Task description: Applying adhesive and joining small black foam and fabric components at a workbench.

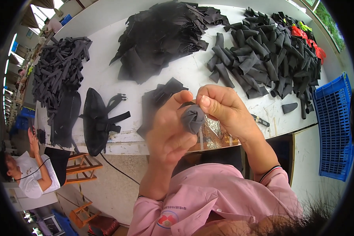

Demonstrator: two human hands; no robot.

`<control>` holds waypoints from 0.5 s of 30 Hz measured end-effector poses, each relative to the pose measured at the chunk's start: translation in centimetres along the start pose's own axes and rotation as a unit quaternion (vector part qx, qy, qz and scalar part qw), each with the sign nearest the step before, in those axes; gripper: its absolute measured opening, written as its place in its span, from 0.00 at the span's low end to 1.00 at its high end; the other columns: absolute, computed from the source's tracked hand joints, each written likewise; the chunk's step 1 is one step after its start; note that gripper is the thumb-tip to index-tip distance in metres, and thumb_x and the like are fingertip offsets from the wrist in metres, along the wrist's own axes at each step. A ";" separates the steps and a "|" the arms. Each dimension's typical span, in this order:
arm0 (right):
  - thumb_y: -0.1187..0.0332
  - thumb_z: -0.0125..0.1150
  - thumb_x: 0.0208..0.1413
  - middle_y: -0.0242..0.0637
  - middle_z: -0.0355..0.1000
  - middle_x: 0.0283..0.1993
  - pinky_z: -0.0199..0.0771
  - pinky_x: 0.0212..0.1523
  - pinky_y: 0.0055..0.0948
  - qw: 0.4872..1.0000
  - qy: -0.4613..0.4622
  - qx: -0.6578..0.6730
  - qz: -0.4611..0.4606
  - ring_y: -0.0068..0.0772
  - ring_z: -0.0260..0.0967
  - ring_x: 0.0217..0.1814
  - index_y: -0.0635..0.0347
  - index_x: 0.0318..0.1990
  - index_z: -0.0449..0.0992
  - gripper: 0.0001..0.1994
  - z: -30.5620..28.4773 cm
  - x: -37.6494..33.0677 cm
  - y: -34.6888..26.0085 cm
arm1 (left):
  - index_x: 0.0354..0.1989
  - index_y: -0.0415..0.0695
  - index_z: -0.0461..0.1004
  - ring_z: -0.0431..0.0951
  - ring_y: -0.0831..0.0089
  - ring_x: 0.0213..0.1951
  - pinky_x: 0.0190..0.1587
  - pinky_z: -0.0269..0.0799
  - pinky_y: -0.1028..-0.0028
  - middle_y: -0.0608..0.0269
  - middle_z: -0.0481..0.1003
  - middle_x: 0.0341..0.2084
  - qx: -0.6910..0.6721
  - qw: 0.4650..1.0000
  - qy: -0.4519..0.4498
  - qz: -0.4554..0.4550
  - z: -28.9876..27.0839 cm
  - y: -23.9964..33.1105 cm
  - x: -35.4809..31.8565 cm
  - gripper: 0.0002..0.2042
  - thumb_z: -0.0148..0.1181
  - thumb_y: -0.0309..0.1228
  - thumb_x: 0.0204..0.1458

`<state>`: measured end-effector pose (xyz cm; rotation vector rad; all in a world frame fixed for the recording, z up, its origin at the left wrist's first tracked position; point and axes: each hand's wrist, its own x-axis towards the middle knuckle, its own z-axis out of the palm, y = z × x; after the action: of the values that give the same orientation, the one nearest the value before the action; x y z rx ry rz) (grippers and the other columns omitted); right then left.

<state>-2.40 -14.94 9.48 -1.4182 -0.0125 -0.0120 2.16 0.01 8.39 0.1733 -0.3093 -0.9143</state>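
A dark grey fabric piece (192,120), bunched into a rounded, folded end, is held up above the table's front edge. My left hand (167,131) is closed around it from the left. My right hand (228,112) pinches its upper right edge between thumb and fingers. Behind my left hand lies a small stack of flat dark fabric pieces (153,100), partly hidden by it. A large pile of similar flat pieces (161,35) sits at the far middle. Tube-shaped dark fabric pieces (263,55) are heaped at the right.
Left on the white table (110,67) lie a black pouch-like item with straps and buckles (96,122) and a heap of narrow dark rolls (59,67). A utility knife (260,120) lies by my right wrist. A blue crate (334,129) stands right; another person (31,173) works left.
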 end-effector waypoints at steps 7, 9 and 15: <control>0.56 0.50 0.55 0.25 0.58 0.18 0.51 0.20 0.16 0.987 -0.040 0.109 0.112 0.15 0.51 0.19 0.60 0.24 0.67 0.16 -2.4 0.8 8.3 | 0.47 0.37 0.63 0.53 0.88 0.07 0.10 0.45 0.87 0.59 0.72 0.24 0.013 0.978 0.207 -0.009 -7.6 -1.7 -1.0 0.15 0.49 0.23 0.48; 0.56 0.50 0.54 0.25 0.57 0.18 0.51 0.20 0.16 0.989 -0.039 0.096 0.106 0.15 0.51 0.19 0.60 0.24 0.67 0.16 -2.3 0.7 8.7 | 0.45 0.38 0.65 0.54 0.88 0.07 0.10 0.45 0.86 0.61 0.71 0.23 -0.034 0.975 0.219 -0.023 -7.5 -1.9 -1.2 0.15 0.51 0.22 0.46; 0.58 0.51 0.54 0.25 0.57 0.18 0.52 0.20 0.16 0.991 -0.053 0.044 0.118 0.16 0.52 0.20 0.62 0.24 0.67 0.16 -2.7 1.3 8.0 | 0.46 0.36 0.64 0.60 0.88 0.15 0.16 0.55 0.87 0.64 0.70 0.24 0.293 0.915 0.268 0.071 -6.7 -2.2 -1.3 0.17 0.56 0.25 0.46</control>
<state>-0.96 -16.38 1.21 -1.3240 0.0662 0.2566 2.04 -0.16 1.22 0.9292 -0.0706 -0.5755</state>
